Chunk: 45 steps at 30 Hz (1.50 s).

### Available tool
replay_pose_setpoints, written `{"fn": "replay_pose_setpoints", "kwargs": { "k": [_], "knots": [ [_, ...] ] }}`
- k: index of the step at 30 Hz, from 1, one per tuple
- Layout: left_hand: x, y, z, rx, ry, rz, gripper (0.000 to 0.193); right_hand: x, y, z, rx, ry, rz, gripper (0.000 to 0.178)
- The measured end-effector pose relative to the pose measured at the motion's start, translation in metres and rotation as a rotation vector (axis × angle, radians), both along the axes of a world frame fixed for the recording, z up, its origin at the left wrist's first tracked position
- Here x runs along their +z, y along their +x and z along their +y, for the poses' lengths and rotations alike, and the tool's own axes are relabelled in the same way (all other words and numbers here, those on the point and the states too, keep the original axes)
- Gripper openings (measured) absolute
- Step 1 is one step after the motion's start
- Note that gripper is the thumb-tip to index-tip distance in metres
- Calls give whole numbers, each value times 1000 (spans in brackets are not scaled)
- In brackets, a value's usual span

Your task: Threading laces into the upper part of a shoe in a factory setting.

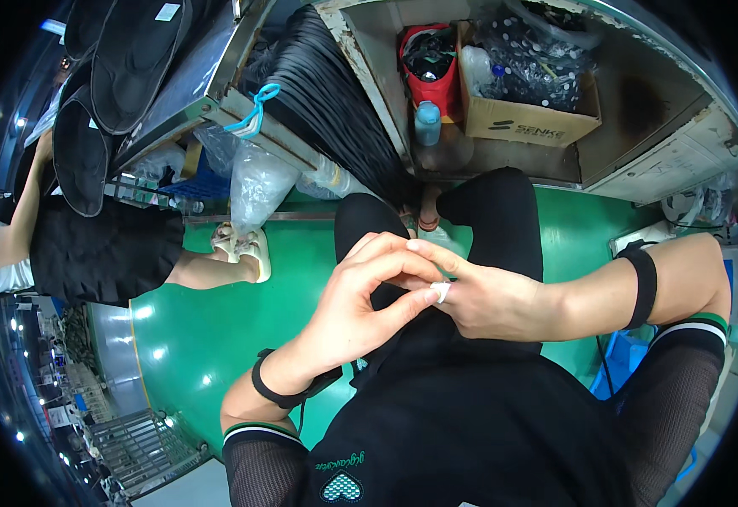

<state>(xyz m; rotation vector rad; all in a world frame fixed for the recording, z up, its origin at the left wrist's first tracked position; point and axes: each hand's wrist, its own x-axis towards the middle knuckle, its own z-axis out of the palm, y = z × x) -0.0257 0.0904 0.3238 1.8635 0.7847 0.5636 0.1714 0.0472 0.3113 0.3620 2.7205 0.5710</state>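
Forearms bent inward above the lap, black fabric bands (642,287) around them. The left hand (360,296) arches half-open, thumb touching a small, white wrap (442,291) by the half-curled right hand's (500,302) fingers; I cannot tell either's grip.

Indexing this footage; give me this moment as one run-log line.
left hand: thumb at small white piece | right hand: touching left hand | piece: worn or held unclear | nearby: cardboard box in cabinet
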Motion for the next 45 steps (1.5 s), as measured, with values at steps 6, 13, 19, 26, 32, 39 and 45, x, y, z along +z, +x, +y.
{"fn": "replay_pose_setpoints", "kwargs": {
  "k": [6, 13, 19, 26, 32, 39, 45],
  "knots": [
    [-5, 0, 2, -21, 64, 79, 12, 15, -5, -4, -9, 54, -165, 32],
    [-8, -2, -2, -60, 132, 170, 12, 1, -13, -14, -59, -12, -207, 29],
    [-5, -3, 3, -140, 127, 192, 12, 2, -14, -18, -2, 25, -205, 26],
    [-6, -3, 9, -273, 52, 193, 13, 2, -20, -23, -11, 8, -283, 50],
    [-5, -1, 13, -356, 41, 243, 14, 1, -16, -24, 72, 39, -216, 46],
    [-6, 4, 18, -405, -68, 292, 15, -3, -14, -27, 53, 83, -116, 44],
    [-8, 3, 13, -338, -58, 220, 15, -1, -16, -28, 59, 80, -226, 42]
  ]
}}
